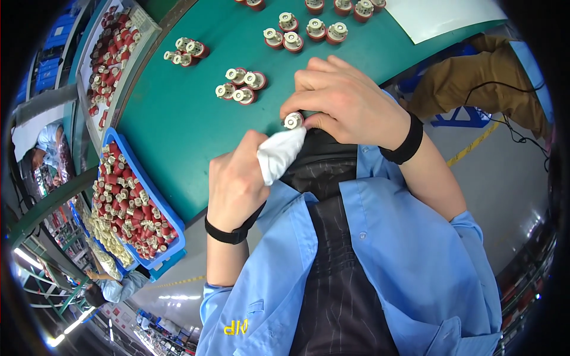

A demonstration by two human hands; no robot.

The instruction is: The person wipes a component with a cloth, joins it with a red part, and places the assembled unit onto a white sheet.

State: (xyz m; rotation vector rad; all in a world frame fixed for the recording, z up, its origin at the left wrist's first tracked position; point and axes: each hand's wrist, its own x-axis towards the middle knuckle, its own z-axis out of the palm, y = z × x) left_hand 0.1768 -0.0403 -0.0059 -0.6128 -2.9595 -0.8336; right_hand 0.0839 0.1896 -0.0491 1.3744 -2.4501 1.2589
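Note:
My right hand [350, 104] is closed around a small round part [293, 120] with a white metal-and-plastic top, pinched between thumb and fingers near the table's front edge. A folded white cloth [280, 155] is gripped in my left hand [236, 185], its tip touching or very near the part. Similar red-bodied parts with white tops stand upright on the green table [172, 118]: one cluster [242, 86] lies just beyond my hands, another cluster [186, 51] farther left, and a larger group [304, 32] at the far side.
A blue bin [178, 228] heaped with red and white parts stands at the left. Behind it is a tray [89, 71] of more parts. A white sheet [442, 18] lies at the far right. Beyond the table's right edge is another person's brown-clothed leg [475, 80].

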